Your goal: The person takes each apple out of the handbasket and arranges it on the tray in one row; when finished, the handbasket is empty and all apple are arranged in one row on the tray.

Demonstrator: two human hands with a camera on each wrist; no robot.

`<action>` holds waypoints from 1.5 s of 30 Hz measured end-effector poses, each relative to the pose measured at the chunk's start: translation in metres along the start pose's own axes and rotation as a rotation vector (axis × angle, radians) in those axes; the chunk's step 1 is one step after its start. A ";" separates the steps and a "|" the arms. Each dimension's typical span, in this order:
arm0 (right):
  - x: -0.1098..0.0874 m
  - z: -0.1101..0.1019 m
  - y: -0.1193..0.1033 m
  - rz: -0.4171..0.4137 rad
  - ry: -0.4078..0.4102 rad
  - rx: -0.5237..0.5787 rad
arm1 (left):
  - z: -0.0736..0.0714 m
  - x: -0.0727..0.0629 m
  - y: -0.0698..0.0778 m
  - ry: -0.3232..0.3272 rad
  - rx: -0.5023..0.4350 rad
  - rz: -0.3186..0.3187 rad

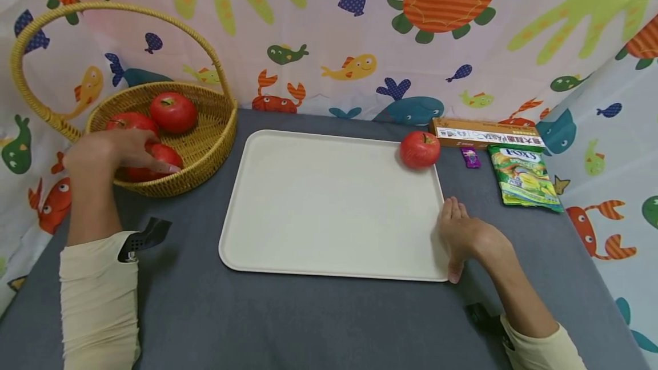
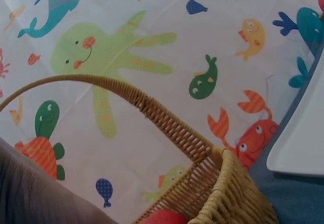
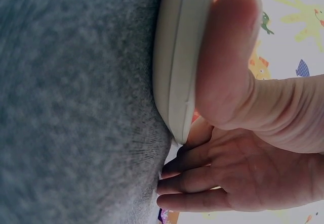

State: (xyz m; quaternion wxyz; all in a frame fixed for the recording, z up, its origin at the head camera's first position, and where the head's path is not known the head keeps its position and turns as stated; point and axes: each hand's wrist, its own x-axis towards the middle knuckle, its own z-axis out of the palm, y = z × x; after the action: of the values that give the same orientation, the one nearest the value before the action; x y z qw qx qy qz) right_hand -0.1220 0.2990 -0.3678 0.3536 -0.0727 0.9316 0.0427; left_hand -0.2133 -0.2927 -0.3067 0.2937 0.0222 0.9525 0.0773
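Note:
In the head view a yellow wicker basket point(image 1: 216, 147) with a tall handle stands at the left, holding red apples. My left hand point(image 1: 115, 153) reaches over its near rim and grips the nearest apple point(image 1: 167, 156); its fingertips are partly hidden. Two more apples, one partly behind the hand point(image 1: 132, 121) and one farther back point(image 1: 173, 112), lie in the basket. A white rectangular tray point(image 1: 329, 210) is at the centre, with another apple at its far right corner. My right hand point(image 1: 465, 238) touches the tray's right edge, fingers straight, thumb at the near corner.
Behind the tray's right side lies a long brown box point(image 1: 488, 133). A small purple packet point(image 1: 470, 157) and a green snack bag point(image 1: 524, 179) rest right of the tray. A sea-animal printed curtain point(image 1: 329, 33) hangs behind the grey tabletop point(image 1: 308, 324).

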 end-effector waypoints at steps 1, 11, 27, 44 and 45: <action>0.000 0.000 0.000 0.001 -0.003 0.002 | 0.000 0.001 -0.002 -0.003 -0.011 0.000; -0.001 0.000 0.000 0.003 -0.002 0.007 | -0.003 -0.002 -0.011 0.079 -0.071 -0.008; 0.000 0.000 0.000 0.014 -0.017 0.016 | -0.014 -0.017 0.007 0.296 -0.051 0.155; 0.001 0.001 -0.001 0.019 -0.010 0.005 | -0.011 -0.028 0.034 0.537 -0.135 0.516; 0.001 0.001 -0.001 0.020 -0.009 0.003 | -0.010 -0.028 0.036 0.552 -0.142 0.534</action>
State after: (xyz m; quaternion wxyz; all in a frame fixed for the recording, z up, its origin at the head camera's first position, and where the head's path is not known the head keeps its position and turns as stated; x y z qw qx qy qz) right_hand -0.1220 0.2985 -0.3695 0.3577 -0.0629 0.9306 0.0452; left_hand -0.1960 -0.2614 -0.2767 -0.0034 0.2275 0.9486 0.2198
